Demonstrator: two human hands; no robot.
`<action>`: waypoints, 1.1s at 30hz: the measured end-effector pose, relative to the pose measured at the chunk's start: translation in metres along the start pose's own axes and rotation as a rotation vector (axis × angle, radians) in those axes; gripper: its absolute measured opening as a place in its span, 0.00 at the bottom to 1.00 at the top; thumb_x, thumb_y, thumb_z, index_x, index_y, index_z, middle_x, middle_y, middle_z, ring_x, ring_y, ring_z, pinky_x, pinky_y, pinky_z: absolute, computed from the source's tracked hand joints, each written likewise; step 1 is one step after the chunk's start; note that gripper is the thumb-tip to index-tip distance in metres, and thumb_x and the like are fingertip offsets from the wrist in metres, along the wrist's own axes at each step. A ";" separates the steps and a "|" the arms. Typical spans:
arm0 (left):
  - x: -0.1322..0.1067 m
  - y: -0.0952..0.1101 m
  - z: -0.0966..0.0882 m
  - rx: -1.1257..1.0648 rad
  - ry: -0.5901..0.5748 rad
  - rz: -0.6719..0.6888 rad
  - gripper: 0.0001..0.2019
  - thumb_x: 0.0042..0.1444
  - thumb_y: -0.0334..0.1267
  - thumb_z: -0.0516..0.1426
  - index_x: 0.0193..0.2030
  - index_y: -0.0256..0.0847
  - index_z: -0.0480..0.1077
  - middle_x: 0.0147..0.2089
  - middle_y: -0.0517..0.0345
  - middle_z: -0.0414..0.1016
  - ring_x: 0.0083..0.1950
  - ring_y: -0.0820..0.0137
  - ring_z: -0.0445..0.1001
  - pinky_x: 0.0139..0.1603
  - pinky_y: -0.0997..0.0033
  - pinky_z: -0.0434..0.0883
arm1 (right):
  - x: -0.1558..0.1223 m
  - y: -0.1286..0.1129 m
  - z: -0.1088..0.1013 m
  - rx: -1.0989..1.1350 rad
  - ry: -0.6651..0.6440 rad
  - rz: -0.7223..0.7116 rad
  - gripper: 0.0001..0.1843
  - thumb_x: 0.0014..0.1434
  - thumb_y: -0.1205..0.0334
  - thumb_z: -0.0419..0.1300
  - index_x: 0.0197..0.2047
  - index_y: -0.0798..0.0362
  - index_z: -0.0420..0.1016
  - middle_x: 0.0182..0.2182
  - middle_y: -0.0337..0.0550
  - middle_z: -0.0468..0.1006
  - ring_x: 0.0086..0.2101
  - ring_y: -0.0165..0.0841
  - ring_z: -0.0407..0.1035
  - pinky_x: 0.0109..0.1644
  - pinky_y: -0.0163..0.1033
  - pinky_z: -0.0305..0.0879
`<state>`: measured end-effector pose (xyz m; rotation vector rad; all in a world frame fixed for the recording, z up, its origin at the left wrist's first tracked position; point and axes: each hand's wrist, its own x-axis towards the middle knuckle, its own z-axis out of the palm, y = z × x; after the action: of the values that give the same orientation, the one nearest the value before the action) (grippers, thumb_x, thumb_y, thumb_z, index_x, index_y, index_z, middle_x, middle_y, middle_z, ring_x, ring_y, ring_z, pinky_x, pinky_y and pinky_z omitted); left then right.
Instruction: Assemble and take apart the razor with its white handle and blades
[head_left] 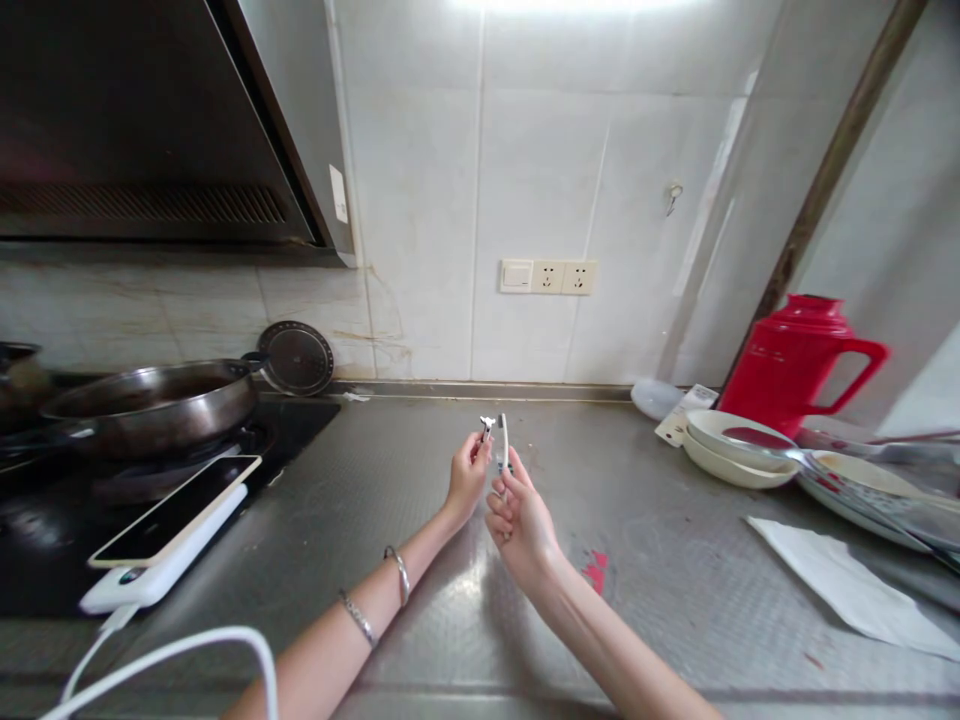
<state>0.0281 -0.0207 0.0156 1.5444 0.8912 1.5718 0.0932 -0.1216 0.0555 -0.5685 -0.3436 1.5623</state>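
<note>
Above the middle of the steel counter, my left hand [468, 474] is closed around a small silver-and-dark tool [487, 428] with a short, wide head pointing up; its exact kind is too small to make out. Close beside it on the right, my right hand [517, 512] grips a toothbrush [505, 445] with a pale handle. The brush stands nearly upright, its dark bristles at the top facing the tool. A narrow gap seems to separate the two heads. Fingers cover the lower ends of both things.
A phone [176, 510] on a white power bank [165, 560] lies by the stove, its white cable [161, 650] in front. A steel pan [157, 400] sits on the left. Stacked bowls [739, 470], a red thermos [799, 365] and a white paper [855, 590] are at right.
</note>
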 end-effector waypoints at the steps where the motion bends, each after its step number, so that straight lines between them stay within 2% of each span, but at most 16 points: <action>1: 0.000 -0.001 0.000 -0.006 0.000 0.006 0.13 0.55 0.47 0.52 0.30 0.39 0.64 0.22 0.66 0.59 0.25 0.77 0.59 0.27 0.78 0.58 | 0.000 0.001 0.000 -0.005 -0.005 0.005 0.30 0.52 0.67 0.58 0.57 0.42 0.57 0.19 0.27 0.59 0.13 0.18 0.46 0.14 0.23 0.39; 5: 0.005 -0.003 -0.003 -0.036 0.014 -0.019 0.13 0.55 0.47 0.52 0.30 0.39 0.65 0.22 0.65 0.60 0.24 0.77 0.59 0.26 0.77 0.57 | -0.011 0.009 -0.003 -0.026 -0.055 0.071 0.26 0.52 0.65 0.59 0.54 0.43 0.60 0.18 0.27 0.59 0.13 0.18 0.45 0.14 0.23 0.37; 8: 0.009 -0.004 -0.006 -0.076 0.000 -0.051 0.14 0.55 0.48 0.51 0.35 0.38 0.67 0.22 0.65 0.60 0.24 0.76 0.60 0.26 0.77 0.58 | -0.009 0.003 -0.003 -0.014 -0.080 0.077 0.21 0.52 0.59 0.59 0.49 0.46 0.63 0.18 0.27 0.59 0.13 0.18 0.43 0.14 0.24 0.34; 13: 0.014 -0.005 -0.009 -0.143 -0.015 -0.120 0.17 0.54 0.50 0.52 0.38 0.38 0.68 0.21 0.66 0.60 0.22 0.77 0.58 0.24 0.77 0.56 | 0.034 -0.043 -0.002 -0.033 -0.127 -0.119 0.11 0.54 0.53 0.53 0.38 0.50 0.64 0.15 0.26 0.55 0.13 0.20 0.43 0.14 0.25 0.36; 17: 0.015 -0.010 -0.008 -0.123 -0.038 -0.173 0.17 0.52 0.51 0.53 0.39 0.38 0.68 0.21 0.67 0.60 0.21 0.78 0.57 0.22 0.77 0.54 | 0.080 -0.073 -0.016 -0.144 -0.078 -0.263 0.13 0.57 0.51 0.48 0.28 0.51 0.61 0.13 0.26 0.51 0.12 0.22 0.42 0.15 0.27 0.40; 22: 0.012 -0.015 -0.007 -0.077 -0.024 -0.196 0.15 0.48 0.44 0.59 0.38 0.39 0.63 0.22 0.66 0.66 0.21 0.78 0.62 0.24 0.77 0.57 | 0.117 -0.077 -0.052 -0.505 0.119 -0.374 0.24 0.57 0.43 0.44 0.18 0.51 0.54 0.11 0.27 0.47 0.13 0.22 0.41 0.17 0.30 0.40; 28: 0.009 -0.010 -0.005 -0.103 -0.051 -0.194 0.12 0.46 0.42 0.59 0.31 0.38 0.62 0.25 0.61 0.70 0.22 0.77 0.64 0.23 0.77 0.58 | 0.126 -0.086 -0.085 -1.264 0.261 -0.661 0.29 0.54 0.38 0.44 0.13 0.50 0.49 0.11 0.34 0.52 0.16 0.26 0.47 0.22 0.34 0.42; 33: 0.008 -0.006 -0.003 -0.139 -0.091 -0.196 0.14 0.45 0.45 0.59 0.31 0.36 0.66 0.25 0.59 0.70 0.22 0.77 0.64 0.24 0.77 0.60 | 0.125 -0.086 -0.092 -1.486 0.302 -0.732 0.29 0.56 0.38 0.39 0.14 0.50 0.48 0.12 0.36 0.53 0.18 0.27 0.49 0.23 0.35 0.42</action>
<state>0.0250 -0.0112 0.0144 1.3761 0.8381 1.3827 0.2159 -0.0023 0.0080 -1.5483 -1.3169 0.2686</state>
